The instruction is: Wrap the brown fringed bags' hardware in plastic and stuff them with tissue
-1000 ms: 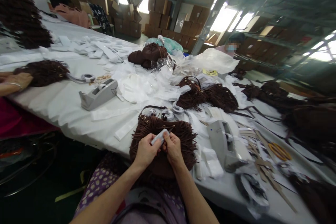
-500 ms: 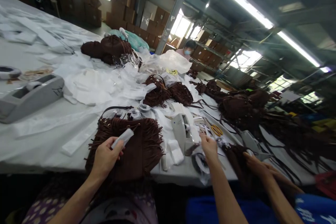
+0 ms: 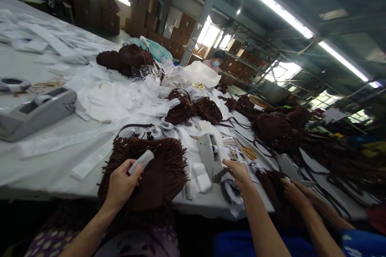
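Note:
My left hand [image 3: 122,180] is closed on a small rolled piece of white paper wrap [image 3: 143,161], holding it over the front of a dark brown fringed handbag [image 3: 150,184]. The bag lies at the table's front edge, its strap looped behind. My right hand [image 3: 239,172] is at the front end of a grey tape dispenser [image 3: 208,154], thumb and fingertips pressed together; whatever is between them is too small to make out. Just below this hand lies a ring-shaped dark coil in clear plastic [image 3: 231,192]. White folded paper pieces [image 3: 200,177] sit between bag and dispenser.
At right, a co-worker's hands [image 3: 297,196] handle a brown item. Yellow-handled scissors [image 3: 249,153] lie behind my right hand. Another tape dispenser [image 3: 37,110] stands at left. White wrapping paper [image 3: 108,98] and more fringed bags [image 3: 208,109] cover the table farther back.
My right hand has moved slightly left and down, to the tape dispenser's front end. My left hand keeps the paper wrap over the bag, almost unmoved.

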Tool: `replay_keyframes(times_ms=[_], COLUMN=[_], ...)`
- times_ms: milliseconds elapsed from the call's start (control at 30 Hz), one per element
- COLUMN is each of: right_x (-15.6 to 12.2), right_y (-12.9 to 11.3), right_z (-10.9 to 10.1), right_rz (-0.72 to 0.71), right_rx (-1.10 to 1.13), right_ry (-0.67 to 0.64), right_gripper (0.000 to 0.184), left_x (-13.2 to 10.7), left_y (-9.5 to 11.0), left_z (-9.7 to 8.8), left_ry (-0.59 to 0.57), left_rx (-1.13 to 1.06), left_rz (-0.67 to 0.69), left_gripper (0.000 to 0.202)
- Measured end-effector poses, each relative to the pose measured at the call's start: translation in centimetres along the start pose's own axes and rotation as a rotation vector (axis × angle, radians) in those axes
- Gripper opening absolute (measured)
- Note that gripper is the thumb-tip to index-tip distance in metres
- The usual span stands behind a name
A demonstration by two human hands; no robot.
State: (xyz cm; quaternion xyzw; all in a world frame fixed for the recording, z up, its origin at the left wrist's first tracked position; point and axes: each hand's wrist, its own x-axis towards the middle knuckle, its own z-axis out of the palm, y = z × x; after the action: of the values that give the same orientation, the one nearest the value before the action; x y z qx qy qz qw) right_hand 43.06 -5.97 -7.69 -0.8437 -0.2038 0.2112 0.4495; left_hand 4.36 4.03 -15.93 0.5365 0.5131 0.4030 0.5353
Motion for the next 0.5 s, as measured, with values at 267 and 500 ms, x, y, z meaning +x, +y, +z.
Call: replay_keyframes(times_ms=[267, 500], right_x=[-3.1, -5.0], right_y=[2.0, 6.3], right_z=[-2.7, -0.8], right_rz=[-0.027, -0.052], right_rx=[0.129, 0.006], right_ry=[0.118, 0.102], right_gripper=[0.036, 0.043], left_x=[-0.2, -0.2], left_y=[0.4, 0.1], left_z=[-0.1, -0.1], left_ry=[0.006, 0.001], left_rx=[0.032, 0.003], left_rz=[0.006, 0.002], left_gripper=[0.036, 0.040])
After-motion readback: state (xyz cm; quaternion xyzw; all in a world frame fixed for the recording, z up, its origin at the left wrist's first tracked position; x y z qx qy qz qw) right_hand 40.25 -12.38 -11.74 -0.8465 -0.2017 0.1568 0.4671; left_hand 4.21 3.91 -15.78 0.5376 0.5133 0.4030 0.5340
